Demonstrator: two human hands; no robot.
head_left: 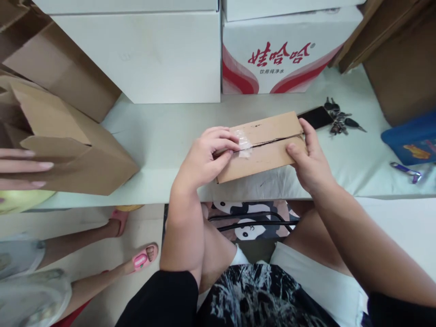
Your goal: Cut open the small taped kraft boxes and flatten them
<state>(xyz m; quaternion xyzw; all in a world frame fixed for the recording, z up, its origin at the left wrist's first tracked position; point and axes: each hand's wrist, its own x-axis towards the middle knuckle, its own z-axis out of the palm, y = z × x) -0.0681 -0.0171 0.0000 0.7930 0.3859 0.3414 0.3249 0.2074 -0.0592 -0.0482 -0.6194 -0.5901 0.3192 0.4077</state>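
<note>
A small brown cardboard box (265,159) is held between my two hands, slightly tilted, above the front part of the table. A dark seam runs along its top, and a piece of clear tape (243,143) lies across the seam toward the left end. My left hand (213,152) grips the left end, its fingers bent over the top beside the tape. Around the right end, my right hand (308,159) is closed, thumb on top and fingers at the far side. The box's underside is hidden.
Behind the box are a black phone (315,117) and keys (340,120). White cartons (170,59) and a red-printed carton (286,54) line the back. A blue case (412,141) stands right. At left, another person's hand (23,168) touches an open cardboard box (91,168).
</note>
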